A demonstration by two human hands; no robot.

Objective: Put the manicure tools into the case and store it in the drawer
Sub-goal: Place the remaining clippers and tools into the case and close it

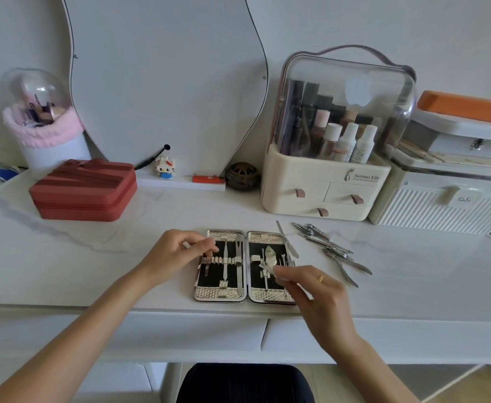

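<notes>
Right at the front edge of the white marble-look table [93,257], a silver manicure case [245,267] is lying wide open, its 2 black-lined halves side by side and flat. Several thin metal tools are already sitting under the elastic loops in both halves. The left hand [177,251] is hovering over the case's upper left corner with its fingers curled, pinching a slim metal tool [206,264] that is reaching down into the left half. The right hand [317,292], a gold ring on 1 finger, is reaching over the lower right half, its fingertips gripping a small silvery tool [267,267]; blur is making its exact shape hard to read. A long flat file [287,239] is leaning across the case's upper right corner, and a loose pile of clippers and nippers [330,248] is waiting on the table just to the right. Behind, a red zip case [84,190] is standing to the left, and a cream cosmetic organiser [325,181] with a clear dome is standing to the right. Below the tabletop, a white drawer front [180,333] is showing shut.
</notes>
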